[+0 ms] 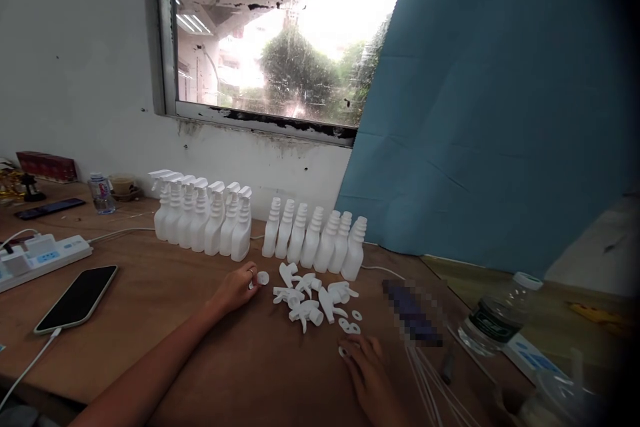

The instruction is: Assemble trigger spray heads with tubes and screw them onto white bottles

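My left hand (239,288) is closed round a white spray trigger head, most of it hidden by the fingers; its round collar (263,278) points right. At the lower right, my right hand (367,363) has a small white ring (343,351) between thumb and forefinger, just above the table. More white rings (350,326) lie beyond those fingertips. Between the hands is a loose heap of white trigger heads (306,312). Behind it stands a slanting row of open-necked white bottles (311,240). Farther left, another row of white spray bottles (214,220) has trigger heads on top.
A phone (77,298) on a cable and a power strip (47,257) lie at left. On the right are a blurred dark object (413,312), white cables (425,380), a water bottle (495,320) and a clear cup (555,400). A blue curtain (480,113) hangs behind.
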Motion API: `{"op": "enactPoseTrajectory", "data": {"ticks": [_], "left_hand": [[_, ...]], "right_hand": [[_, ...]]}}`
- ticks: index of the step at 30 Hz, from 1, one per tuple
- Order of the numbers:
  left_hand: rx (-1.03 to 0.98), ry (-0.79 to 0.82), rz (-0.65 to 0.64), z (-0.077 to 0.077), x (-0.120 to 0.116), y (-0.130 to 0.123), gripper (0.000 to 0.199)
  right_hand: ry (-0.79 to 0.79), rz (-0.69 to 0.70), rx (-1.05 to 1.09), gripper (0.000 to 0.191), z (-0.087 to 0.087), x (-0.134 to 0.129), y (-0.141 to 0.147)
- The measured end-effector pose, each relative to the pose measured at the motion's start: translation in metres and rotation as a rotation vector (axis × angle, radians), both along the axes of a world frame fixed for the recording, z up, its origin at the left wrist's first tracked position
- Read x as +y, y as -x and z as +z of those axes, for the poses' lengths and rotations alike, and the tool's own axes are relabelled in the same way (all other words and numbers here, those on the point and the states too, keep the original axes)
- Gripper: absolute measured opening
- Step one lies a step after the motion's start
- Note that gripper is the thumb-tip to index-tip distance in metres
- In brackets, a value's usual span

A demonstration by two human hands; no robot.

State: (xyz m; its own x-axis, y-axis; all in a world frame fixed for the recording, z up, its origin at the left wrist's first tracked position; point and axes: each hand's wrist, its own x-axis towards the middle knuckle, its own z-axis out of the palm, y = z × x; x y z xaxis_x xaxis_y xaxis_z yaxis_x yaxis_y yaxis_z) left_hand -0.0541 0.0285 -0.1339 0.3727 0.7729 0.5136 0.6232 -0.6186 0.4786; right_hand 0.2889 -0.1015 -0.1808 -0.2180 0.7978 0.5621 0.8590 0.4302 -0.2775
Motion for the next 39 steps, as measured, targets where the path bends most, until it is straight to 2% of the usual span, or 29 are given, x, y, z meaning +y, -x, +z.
{"op": "enactPoseTrajectory", "data": {"ticks": [4, 6, 8, 12, 14, 17, 21, 23, 27, 31, 35, 39], "left_hand": [[-0.165, 0.017, -0.017, 0.024, -0.037, -0.008, 0.020], [-0.318, 0.110, -0.074, 0.032, -0.064, -0.018, 0.023], [-0.386, 0.240, -0.150, 0.031, -0.089, -0.031, 0.020], [-0.339, 0.424, -0.225, 0.012, -0.118, -0.051, 0.013], [-0.283, 0.470, -0.230, 0.005, -0.123, -0.055, 0.017], [-0.206, 0.503, -0.260, 0.001, -0.126, -0.055, 0.019], [-0.185, 0.481, -0.305, -0.002, -0.126, -0.054, 0.024], [-0.182, 0.470, -0.297, -0.006, -0.125, -0.053, 0.024], [-0.134, 0.414, -0.278, -0.010, -0.126, -0.052, 0.024], [-0.024, 0.282, -0.367, -0.001, -0.129, -0.050, 0.026], [0.091, 0.131, -0.391, 0.007, -0.129, -0.050, 0.025], [0.114, 0.117, -0.394, 0.007, -0.128, -0.051, 0.022]], "right_hand": [[-0.005, -0.028, 0.001, 0.017, 0.013, -0.001, 0.007], [-0.018, -0.010, 0.042, 0.020, 0.020, -0.003, 0.013], [-0.035, 0.033, 0.119, 0.021, 0.026, -0.006, 0.022], [-0.096, 0.098, 0.329, 0.013, 0.035, -0.019, 0.045], [-0.119, 0.105, 0.418, 0.009, 0.037, -0.026, 0.057], [-0.111, 0.153, 0.476, 0.009, 0.038, -0.033, 0.072], [-0.024, 0.347, 0.315, 0.025, 0.040, -0.035, 0.084], [0.044, 0.388, 0.244, 0.030, 0.041, -0.037, 0.084], [0.104, 0.338, 0.247, 0.028, 0.042, -0.039, 0.081], [0.087, 0.289, 0.182, 0.027, 0.037, -0.039, 0.082], [0.037, 0.304, 0.147, 0.027, 0.034, -0.034, 0.086], [0.061, 0.325, 0.150, 0.019, 0.039, -0.031, 0.087]]}}
